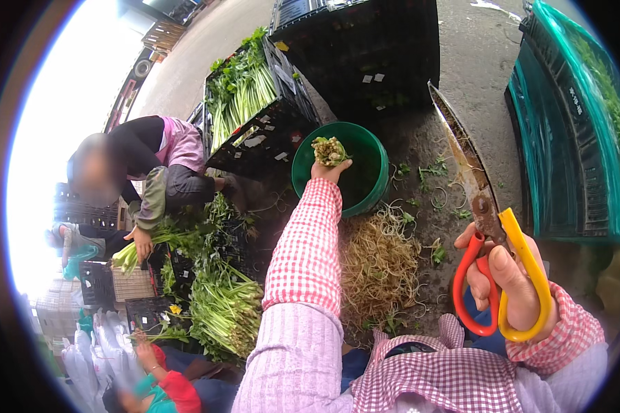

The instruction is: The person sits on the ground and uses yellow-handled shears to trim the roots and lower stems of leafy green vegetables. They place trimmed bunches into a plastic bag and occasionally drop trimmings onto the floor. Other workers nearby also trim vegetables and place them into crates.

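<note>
My left hand (330, 170) reaches out over a green plastic bucket (380, 188) and grips a bunch of celery (329, 151), its cut root ends facing up; the rest of the bunch hangs down inside, mostly hidden. In my right hand (516, 279) are large scissors (478, 199) with one red and one yellow handle, the dirty, rust-stained blades pointing up and away. The blades look closed or nearly so. A heap of trimmed roots (382, 258) lies on the ground below the bucket. Left of my left sleeve lies a pile of celery bunches (225, 310).
Black crates stand ahead, one filled with celery (245, 98). A tall black crate (361, 57) is behind the bucket. Crates wrapped in green film (553, 139) stand at right. A co-worker (160, 155) at left handles celery; another person (165, 382) is at lower left. Leaf scraps litter the ground.
</note>
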`<state>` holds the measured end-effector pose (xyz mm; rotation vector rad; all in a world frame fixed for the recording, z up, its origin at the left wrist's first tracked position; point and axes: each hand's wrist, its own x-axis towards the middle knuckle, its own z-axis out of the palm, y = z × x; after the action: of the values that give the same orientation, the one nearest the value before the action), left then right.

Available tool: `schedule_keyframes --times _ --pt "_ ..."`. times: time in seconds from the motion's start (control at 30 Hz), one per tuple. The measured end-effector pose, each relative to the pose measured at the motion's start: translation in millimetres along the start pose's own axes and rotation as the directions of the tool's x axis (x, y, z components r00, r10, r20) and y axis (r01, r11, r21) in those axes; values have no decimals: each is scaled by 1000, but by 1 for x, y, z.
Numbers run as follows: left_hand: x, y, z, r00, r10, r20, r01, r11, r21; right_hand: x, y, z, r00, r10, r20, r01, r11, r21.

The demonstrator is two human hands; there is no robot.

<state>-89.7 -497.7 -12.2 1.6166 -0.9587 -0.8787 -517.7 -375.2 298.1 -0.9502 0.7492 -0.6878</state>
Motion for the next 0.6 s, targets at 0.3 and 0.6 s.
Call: schedule_keyframes --times 0.3,0.6 --pt "-57 166 -43 911 256 -322 -341 908 -243 -22 -10 2 996 -40 79 39 999 17" --pt "-148 222 0 947 197 -255 -165 976 141 -29 2 9 980 -179 90 179 984 13"
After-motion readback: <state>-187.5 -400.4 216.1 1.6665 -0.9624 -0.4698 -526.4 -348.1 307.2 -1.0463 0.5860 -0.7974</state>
